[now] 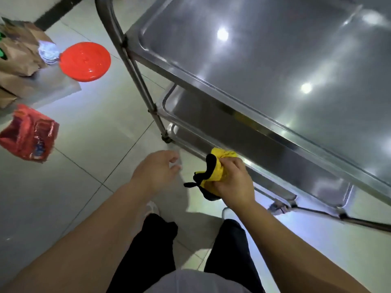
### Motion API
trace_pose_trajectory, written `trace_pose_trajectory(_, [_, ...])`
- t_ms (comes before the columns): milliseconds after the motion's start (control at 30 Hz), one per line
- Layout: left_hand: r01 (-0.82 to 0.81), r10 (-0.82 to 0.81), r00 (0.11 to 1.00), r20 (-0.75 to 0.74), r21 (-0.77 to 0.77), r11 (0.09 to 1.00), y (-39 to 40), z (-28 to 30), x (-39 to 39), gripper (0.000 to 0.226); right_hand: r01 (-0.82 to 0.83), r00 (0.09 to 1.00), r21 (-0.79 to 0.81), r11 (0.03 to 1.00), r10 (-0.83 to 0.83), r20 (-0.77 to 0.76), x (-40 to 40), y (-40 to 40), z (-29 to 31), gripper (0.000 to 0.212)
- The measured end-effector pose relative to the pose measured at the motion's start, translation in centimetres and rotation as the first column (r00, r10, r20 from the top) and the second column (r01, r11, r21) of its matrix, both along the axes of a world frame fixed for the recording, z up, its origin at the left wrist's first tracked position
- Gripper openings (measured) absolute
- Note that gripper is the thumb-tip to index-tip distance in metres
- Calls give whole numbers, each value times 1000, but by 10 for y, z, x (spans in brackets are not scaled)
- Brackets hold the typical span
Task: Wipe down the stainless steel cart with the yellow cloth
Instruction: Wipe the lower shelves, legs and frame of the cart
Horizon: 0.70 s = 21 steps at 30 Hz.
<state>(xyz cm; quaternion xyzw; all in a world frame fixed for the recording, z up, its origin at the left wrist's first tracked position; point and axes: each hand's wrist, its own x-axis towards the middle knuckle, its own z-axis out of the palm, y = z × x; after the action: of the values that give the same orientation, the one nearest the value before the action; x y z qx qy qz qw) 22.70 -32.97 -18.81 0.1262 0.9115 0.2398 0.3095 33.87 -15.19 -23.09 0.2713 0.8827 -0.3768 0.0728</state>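
The stainless steel cart [264,66] fills the upper right, with a shiny top tray and two lower shelves below it. My right hand [234,182] grips the bunched yellow cloth [218,166], which has a black edge, beside the front rail of the cart's lower shelf [275,166]. My left hand [158,168] hovers to the left of the cloth with loosely spread fingers, holding nothing and not touching the cart.
A red round plate [84,61] and brown paper bags [17,53] lie on a low surface at the left. A red plastic bag [29,134] sits below them. The cart's upright post [135,75] stands over the tiled floor [101,127]. My legs are below.
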Motion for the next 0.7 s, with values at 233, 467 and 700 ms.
trace_pose_trajectory(233, [162,-159,986,42,-83,983,-32,-50,-31,33,230,973,-60,971,-227,52,-16,-43,-39,63])
trace_pose_trajectory(467, [75,-69,986,155,-34,997,-30,-119,-3,31,268,961,-113,957,-257,105,2,-45,-91,67])
trace_pose_trajectory(700, [115,-110,982,153,-26,993,-29,-196,-7,31,353,931,-84,932,-341,133,8,-37,-159,64])
